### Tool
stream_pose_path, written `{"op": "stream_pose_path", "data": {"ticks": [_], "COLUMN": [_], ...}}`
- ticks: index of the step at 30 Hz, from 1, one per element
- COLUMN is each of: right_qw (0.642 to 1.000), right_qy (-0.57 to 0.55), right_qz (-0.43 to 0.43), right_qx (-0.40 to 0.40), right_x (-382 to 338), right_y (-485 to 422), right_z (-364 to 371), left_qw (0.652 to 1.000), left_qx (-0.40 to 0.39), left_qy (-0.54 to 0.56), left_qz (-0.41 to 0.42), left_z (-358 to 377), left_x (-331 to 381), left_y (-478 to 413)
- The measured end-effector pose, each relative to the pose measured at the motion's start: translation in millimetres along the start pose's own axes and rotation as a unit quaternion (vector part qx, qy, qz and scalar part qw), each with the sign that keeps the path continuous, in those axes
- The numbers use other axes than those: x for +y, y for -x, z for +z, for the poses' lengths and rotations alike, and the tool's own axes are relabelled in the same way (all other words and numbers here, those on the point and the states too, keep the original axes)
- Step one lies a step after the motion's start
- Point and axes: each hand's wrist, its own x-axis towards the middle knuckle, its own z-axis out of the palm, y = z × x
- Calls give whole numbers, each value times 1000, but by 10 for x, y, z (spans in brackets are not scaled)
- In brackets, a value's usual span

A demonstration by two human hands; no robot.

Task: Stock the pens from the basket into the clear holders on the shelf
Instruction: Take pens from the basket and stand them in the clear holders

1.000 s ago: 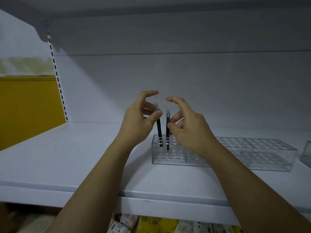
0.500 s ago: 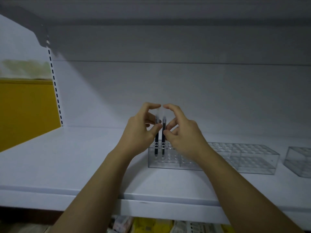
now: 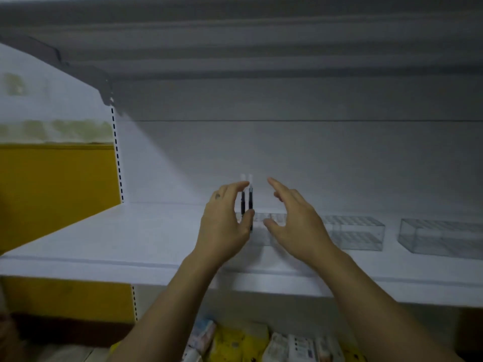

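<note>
Two black pens stand upright in the left end of the clear holder on the shelf, beside the curved left hand, whose grip I cannot tell, while the right hand has its grip apart.

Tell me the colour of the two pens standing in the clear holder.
The pens have black barrels and whitish tops; head view.

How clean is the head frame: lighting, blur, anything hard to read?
Head view: dim, top in shadow, a brighter wedge on the back panel at left; motion blur softens the left hand, right hand and pens; the clear holder behind them is barely visible.
</note>
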Motion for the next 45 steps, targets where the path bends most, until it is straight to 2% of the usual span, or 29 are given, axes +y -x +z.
{"op": "stream_pose_path", "data": {"ticks": [5, 10, 12, 15, 20, 24, 29, 32, 35, 37, 40, 45], "right_qw": [999, 996, 995, 988, 948, 888, 807, 788, 761, 755, 776, 807], "right_qy": [38, 58, 71, 90, 94, 93, 90, 80, 67, 51, 61, 92], "right_qz": [-3, 34, 54, 125, 247, 337, 401, 411, 443, 461, 462, 394], "right_qx": [34, 61, 52, -27, -178, -298, -424, -452, -469, -462, -424, -431], "right_x": [63, 350, 532, 794, 1348, 1795, 2228, 2431, 2544, 2653, 2731, 2846], "right_y": [701, 1677, 2061, 2626, 3504, 4057, 4551, 4855, 5118, 5279, 5338, 5343], "right_z": [-306, -450, -374, -151, 349, 753, 1093, 1299, 1488, 1639, 1750, 1985], "left_qw": [996, 991, 985, 969, 916, 855, 765, 692, 654, 628, 611, 612], "left_qx": [-39, -95, -139, -236, -392, -508, -625, -698, -729, -750, -767, -760], "left_qy": [-62, -62, -67, -66, -70, -70, -65, -61, -83, -89, -95, -100], "left_qz": [43, 75, 74, 23, -48, -79, -138, -172, -186, -189, -171, -193], "left_z": [-16, 280, 482, 783, 1411, 1902, 2368, 2576, 2790, 2932, 3011, 3125], "left_x": [454, 768, 812, 837, 668, 512, 276, 174, 76, 30, -20, -94], "left_y": [483, 1346, 1734, 2302, 3143, 3684, 4296, 4726, 5094, 5290, 5492, 5598]}}
